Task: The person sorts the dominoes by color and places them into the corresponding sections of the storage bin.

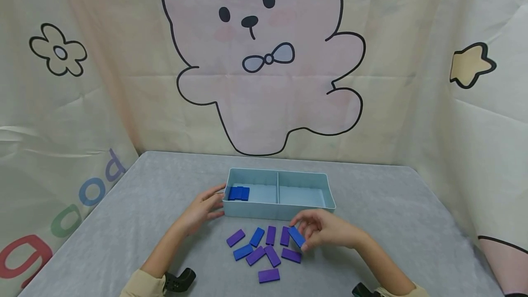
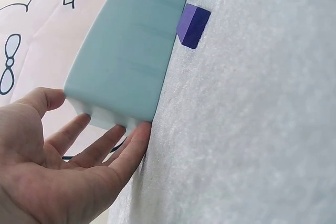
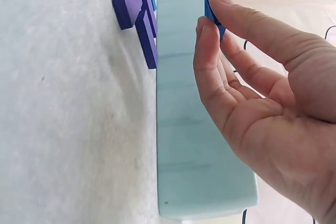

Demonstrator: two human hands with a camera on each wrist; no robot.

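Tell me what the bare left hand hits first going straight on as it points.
The pale-blue rectangular plastic-looking tray; in the left wrist view the left hand appears to touch its end wall.

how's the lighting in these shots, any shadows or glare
Head view: soft light, no harsh glare, a faint shadow on the grey cloth under the right hand; left wrist view: the same cloth looks paler, nearly white; right wrist view: a soft grey shadow on the cloth beside the light-blue box, faint darker bands across its wall.
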